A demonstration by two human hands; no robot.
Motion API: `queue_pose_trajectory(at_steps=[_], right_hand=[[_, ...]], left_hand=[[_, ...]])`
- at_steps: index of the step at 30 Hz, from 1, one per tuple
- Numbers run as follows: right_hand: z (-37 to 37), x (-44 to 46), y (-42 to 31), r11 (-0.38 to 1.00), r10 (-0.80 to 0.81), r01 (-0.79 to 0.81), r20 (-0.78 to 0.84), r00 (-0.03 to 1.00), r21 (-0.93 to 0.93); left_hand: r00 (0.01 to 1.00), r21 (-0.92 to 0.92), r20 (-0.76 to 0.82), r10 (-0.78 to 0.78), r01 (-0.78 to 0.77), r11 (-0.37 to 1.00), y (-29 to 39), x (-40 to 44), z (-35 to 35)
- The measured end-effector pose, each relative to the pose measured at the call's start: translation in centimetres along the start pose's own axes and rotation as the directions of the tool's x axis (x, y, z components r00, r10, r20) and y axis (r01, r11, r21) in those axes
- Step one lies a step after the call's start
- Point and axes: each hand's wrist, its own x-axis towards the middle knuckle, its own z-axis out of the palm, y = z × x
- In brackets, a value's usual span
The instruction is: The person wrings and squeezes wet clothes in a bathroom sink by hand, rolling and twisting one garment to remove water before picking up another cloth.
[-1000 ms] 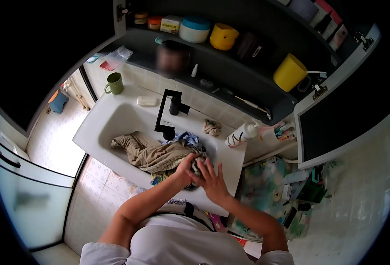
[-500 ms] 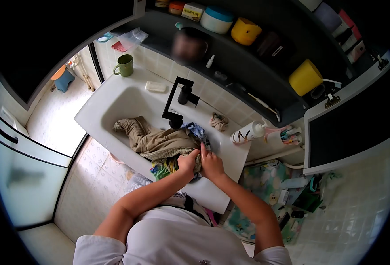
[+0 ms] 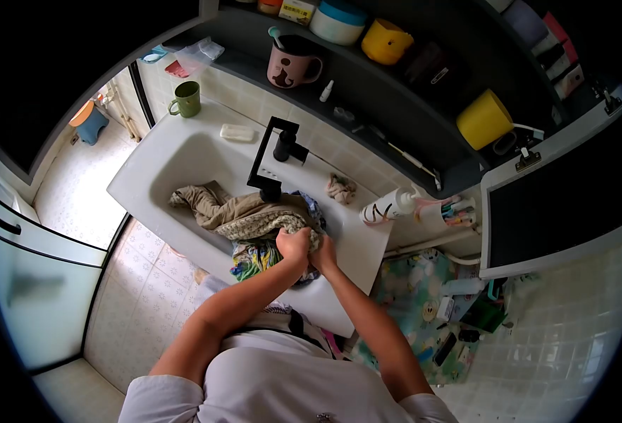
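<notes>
A beige garment (image 3: pixel 247 210) with a patterned, textured edge lies bunched in the white sink (image 3: pixel 184 158), under the black faucet (image 3: pixel 263 151). My left hand (image 3: pixel 294 244) is closed on the patterned part of this garment. Right beside it, my right hand (image 3: pixel 323 254) is closed on the same bunched cloth, its fingers partly hidden by the fabric. Below the garment, near the sink's front edge, lies a green and multicoloured cloth (image 3: pixel 252 259). A blue patterned cloth (image 3: pixel 311 206) shows behind the garment.
On the sink's rim are a green mug (image 3: pixel 186 99), a soap bar (image 3: pixel 237 132), a small crumpled cloth (image 3: pixel 341 189) and a white pump bottle (image 3: pixel 388 206). Above, the dark shelf (image 3: pixel 247 67) holds a pink mug (image 3: pixel 291 65) and yellow cups. An open cabinet door (image 3: pixel 490 233) stands right.
My right hand's spread fingers have closed on the cloth beside my left hand. The patterned edge is bunched more toward my hands, and more of the multicoloured cloth shows. The view has shifted.
</notes>
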Motion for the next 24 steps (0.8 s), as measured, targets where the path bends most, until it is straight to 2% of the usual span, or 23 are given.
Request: queue_pose_trajectory(at_steps=[3,5,6,9,10,11,13,14,17,18,21,22,24], right_hand=[[-0.1,-0.3,-0.8,0.999,0.019,-0.019,0.018,1.000,0.040],[-0.9,-0.5,-0.8,0.999,0.047,-0.048,0.062,0.997,0.000],[-0.7,-0.6,-0.2,1.000,-0.025,0.024,-0.033,0.999,-0.012],[-0.9,-0.2,1.5,0.936,0.033,-0.001,-0.084,0.996,0.351],[-1.2,0.1,2.1,0.871,0.008,0.019,-0.053,0.999,0.490],[-2.6,-0.4,0.7,0.868,-0.011,0.009,0.002,1.000,0.497],[-5.7,-2.4,-2.4,0.860,-0.048,-0.015,0.110,0.993,0.509],[-6.5,-3.2,-3.5,0.820,-0.040,-0.080,0.195,0.980,0.567],[-5.9,-5.4,-4.0,0.687,0.075,-0.287,0.328,0.942,0.667],[-5.2,-5.1,-2.5,0.655,0.051,-0.348,0.420,0.906,0.671],[-4.2,-4.8,-0.2,0.465,0.057,-0.500,0.539,0.841,0.731],[-4.7,-5.0,-0.5,0.411,0.021,-0.546,0.591,0.806,0.730],[-5.6,-5.5,-1.4,0.493,0.050,-0.544,0.602,0.797,0.679]], left_hand=[[0.997,0.031,0.074,0.011,-0.014,0.999,-0.7,1.1,-0.9],[0.967,0.009,0.244,-0.070,0.070,0.998,-0.1,1.6,-1.5],[0.939,0.000,0.328,-0.106,0.112,0.994,0.2,1.7,-1.7],[0.733,-0.179,0.642,-0.225,0.428,0.886,0.6,1.6,-2.6],[0.613,-0.113,0.764,-0.200,0.433,0.895,0.7,0.9,-3.7],[0.521,0.006,0.796,-0.308,0.502,0.865,0.6,0.9,-4.6],[0.461,0.036,0.792,-0.400,0.619,0.785,1.0,0.1,-5.7],[0.393,-0.079,0.883,-0.259,0.666,0.742,1.0,-0.5,-5.8],[0.332,-0.138,0.929,-0.160,0.715,0.685,0.0,0.9,-5.8],[0.329,-0.171,0.934,-0.141,0.755,0.633,-0.4,1.2,-5.9],[0.444,-0.222,0.872,-0.204,0.732,0.644,-1.7,1.6,-5.7],[0.542,-0.247,0.800,-0.257,0.689,0.682,-0.9,0.7,-5.4],[0.582,-0.227,0.766,-0.271,0.641,0.734,-0.2,0.3,-5.1]])
